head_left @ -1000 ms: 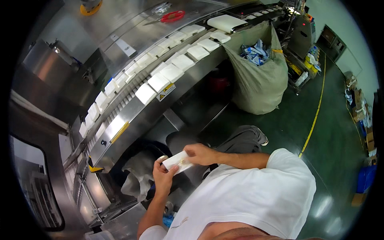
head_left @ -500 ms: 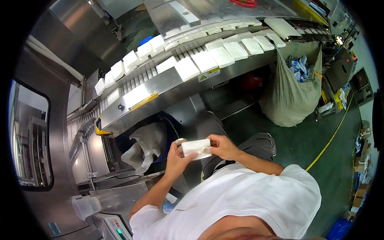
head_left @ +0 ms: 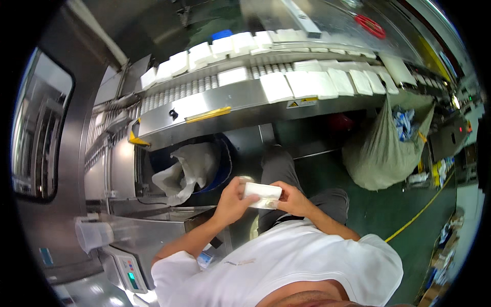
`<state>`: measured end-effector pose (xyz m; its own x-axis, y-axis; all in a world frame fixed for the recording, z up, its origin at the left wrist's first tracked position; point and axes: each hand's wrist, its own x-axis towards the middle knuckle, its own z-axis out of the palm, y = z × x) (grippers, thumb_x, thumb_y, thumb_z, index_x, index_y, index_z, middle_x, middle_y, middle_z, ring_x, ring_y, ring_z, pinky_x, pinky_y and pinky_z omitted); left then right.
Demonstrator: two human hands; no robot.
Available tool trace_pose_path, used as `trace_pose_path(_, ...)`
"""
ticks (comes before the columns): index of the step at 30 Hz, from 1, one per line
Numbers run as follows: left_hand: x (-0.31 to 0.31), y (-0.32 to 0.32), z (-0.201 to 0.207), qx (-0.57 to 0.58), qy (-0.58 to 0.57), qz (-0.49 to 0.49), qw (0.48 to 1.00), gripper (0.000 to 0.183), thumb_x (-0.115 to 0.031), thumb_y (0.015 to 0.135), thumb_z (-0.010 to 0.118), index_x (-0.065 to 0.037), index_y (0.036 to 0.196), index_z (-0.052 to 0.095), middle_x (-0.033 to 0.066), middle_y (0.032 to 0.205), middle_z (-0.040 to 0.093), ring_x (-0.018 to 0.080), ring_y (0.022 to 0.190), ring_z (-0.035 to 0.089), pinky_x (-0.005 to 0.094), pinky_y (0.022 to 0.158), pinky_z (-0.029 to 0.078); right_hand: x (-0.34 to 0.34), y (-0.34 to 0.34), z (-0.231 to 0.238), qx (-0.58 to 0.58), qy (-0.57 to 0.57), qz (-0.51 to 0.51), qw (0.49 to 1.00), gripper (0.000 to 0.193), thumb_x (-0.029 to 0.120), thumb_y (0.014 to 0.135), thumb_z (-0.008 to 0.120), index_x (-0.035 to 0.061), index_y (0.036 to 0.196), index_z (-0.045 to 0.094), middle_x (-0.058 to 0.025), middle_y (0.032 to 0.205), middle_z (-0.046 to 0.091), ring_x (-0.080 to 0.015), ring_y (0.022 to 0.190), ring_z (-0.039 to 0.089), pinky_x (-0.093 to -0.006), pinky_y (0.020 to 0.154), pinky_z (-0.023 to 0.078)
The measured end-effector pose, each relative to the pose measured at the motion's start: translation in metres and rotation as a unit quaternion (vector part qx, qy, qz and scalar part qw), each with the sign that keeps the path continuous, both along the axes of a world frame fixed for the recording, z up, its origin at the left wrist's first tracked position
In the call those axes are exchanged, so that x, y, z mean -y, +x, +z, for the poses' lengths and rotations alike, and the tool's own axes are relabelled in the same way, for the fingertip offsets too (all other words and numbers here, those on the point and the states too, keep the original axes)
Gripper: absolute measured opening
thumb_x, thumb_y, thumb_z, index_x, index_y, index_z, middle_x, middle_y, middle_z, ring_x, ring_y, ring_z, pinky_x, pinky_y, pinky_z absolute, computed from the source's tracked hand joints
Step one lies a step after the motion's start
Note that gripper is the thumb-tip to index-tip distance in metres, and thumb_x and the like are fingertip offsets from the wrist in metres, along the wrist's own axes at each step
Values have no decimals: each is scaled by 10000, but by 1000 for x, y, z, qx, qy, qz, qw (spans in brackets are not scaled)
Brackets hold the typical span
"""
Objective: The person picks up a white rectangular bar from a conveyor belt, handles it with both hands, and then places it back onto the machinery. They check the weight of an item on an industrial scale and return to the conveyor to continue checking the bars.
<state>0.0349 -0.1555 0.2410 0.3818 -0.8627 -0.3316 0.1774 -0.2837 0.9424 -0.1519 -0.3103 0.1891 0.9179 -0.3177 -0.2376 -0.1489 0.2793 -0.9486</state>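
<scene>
In front of my body, my two hands hold one small white packet (head_left: 262,192) between them. It is flat and rectangular, and something shiny, like clear film, shows at its lower right. My left hand (head_left: 236,200) grips the left end, thumb across the front. At the right end, the fingers of my right hand (head_left: 291,199) are closed on the edge. Several similar white packets (head_left: 300,84) lie in a row along the near rim of the metal conveyor (head_left: 204,110) beyond my hands, and more line its far side. What my fingers do behind the packet is hidden.
Left of my hands stands a dark blue bin (head_left: 223,174) with a white liner (head_left: 190,166). A large cloth sack (head_left: 371,158) hangs at the right. At lower left are a digital scale (head_left: 127,271) and a translucent plastic jug (head_left: 94,234). Red scissors (head_left: 370,26) lie atop the machine.
The view has turned, so the conveyor and sack sit differently in it. Both hands still hold the white packet. On the conveyor, some packets now lie farther right in the view.
</scene>
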Motion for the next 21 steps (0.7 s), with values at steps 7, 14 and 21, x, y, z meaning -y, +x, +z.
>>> trace_pose_path(7,-7,1,-23,83,-22,13,996,514,-97,868,804,18,1288,531,174,1087,730,201,1009,716,342,848,562,9,5,2,-68,0,20,998,284,45,913,748,-12,1176,658,-44,1059,713,-103,943,663,-275,812,550)
trace_pose_path(14,-4,7,-30,229,-129,-3,965,654,-198,819,849,-4,1330,490,146,1019,687,289,974,704,374,840,546,7,11,-4,-44,-50,-17,998,188,34,907,731,-40,1070,672,-31,1000,690,-100,906,623,-276,795,508)
trace_pose_path(21,-3,2,-16,260,-51,-22,964,660,-109,751,849,-27,1290,476,199,1070,695,381,1042,692,448,848,546,0,12,-12,-3,-104,-8,995,213,79,991,666,-66,1140,622,-105,1016,674,-167,852,661,-315,739,566)
